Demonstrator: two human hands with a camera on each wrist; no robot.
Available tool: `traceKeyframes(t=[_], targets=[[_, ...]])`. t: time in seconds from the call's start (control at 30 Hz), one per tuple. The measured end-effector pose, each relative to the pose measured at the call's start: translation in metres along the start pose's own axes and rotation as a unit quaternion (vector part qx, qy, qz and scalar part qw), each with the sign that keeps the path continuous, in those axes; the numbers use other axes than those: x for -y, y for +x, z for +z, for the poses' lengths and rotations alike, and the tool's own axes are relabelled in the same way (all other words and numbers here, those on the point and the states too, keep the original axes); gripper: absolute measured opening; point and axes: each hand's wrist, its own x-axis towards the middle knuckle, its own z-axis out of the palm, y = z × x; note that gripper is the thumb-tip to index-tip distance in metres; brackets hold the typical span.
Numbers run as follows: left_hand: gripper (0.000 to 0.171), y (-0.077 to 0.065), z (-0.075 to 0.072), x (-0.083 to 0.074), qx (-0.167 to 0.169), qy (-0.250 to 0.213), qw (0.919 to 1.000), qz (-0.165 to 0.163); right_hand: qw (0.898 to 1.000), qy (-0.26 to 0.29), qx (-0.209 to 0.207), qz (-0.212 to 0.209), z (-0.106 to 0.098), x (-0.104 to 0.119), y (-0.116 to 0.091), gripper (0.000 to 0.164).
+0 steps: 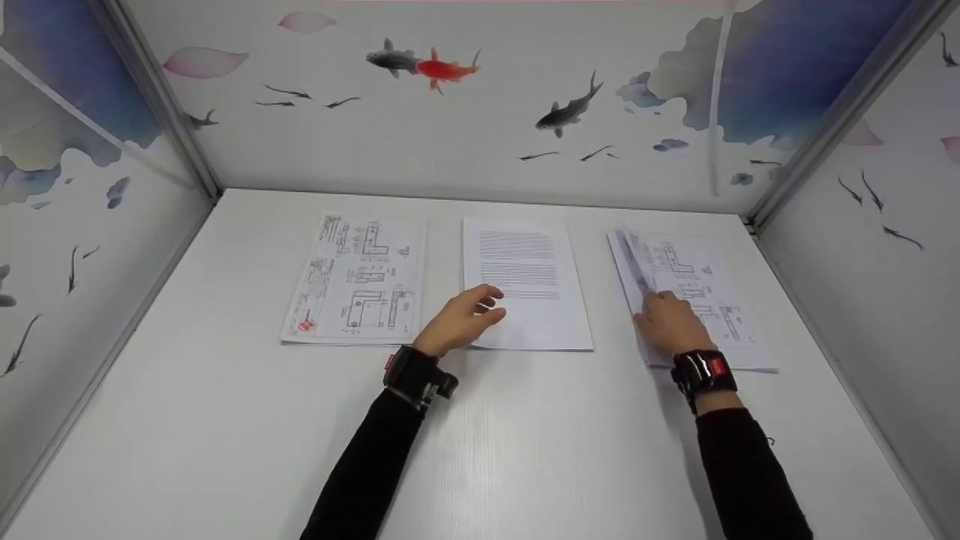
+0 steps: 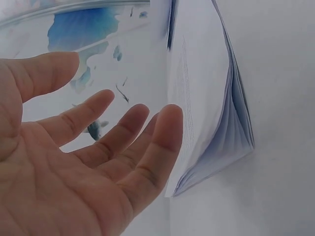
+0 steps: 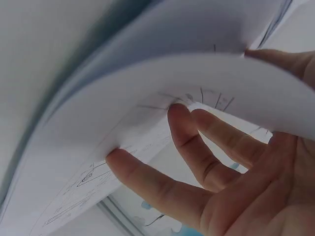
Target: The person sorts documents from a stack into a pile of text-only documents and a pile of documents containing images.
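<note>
Three stacks of paper lie side by side on the white table (image 1: 480,465). My right hand (image 1: 673,321) grips the lifted left edge of the right stack of drawing sheets (image 1: 739,330). In the right wrist view, a sheet (image 3: 123,93) bends between the thumb and the fingers (image 3: 152,184), whose tips touch its printed side. Over the lower left part of the middle text stack (image 1: 536,322), my left hand (image 1: 459,319) holds nothing, its fingers spread and loosely bent. The left wrist view shows fanned sheet edges (image 2: 231,128) beyond that hand.
On the left lies another stack of drawings (image 1: 360,285) with a red mark near its lower corner. White panels (image 1: 480,150) printed with fish and petals enclose the table at the back and both sides. Each wrist carries a black strapped camera (image 1: 412,375).
</note>
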Motion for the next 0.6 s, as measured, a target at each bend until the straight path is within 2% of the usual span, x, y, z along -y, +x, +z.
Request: traceKeyframes(t=[0.13, 0.27, 0.47, 0.53, 0.6], targets=[[0.037, -0.001, 0.000, 0.000, 0.004, 0.000, 1.0000, -0.003, 1.000, -0.003, 0.005, 0.015, 0.004, 0.004, 0.005, 0.050], [0.038, -0.001, 0.000, 0.000, 0.009, -0.004, 0.9999, -0.007, 0.999, 0.030, 0.017, 0.011, -0.002, -0.001, 0.005, 0.039], [0.037, 0.000, 0.000, 0.001, 0.015, -0.003, 0.9998, -0.013, 0.993, 0.110, 0.025, 0.044, -0.012, -0.011, 0.004, 0.080], [0.038, 0.000, 0.000, 0.001, 0.017, -0.002, 0.9998, -0.013, 0.991, 0.117, 0.021, 0.054, -0.014, -0.015, 0.004, 0.084], [0.039, -0.001, 0.000, 0.002, 0.019, -0.003, 0.9998, -0.009, 0.992, 0.117, 0.013, 0.056, -0.015, -0.019, 0.004, 0.079]])
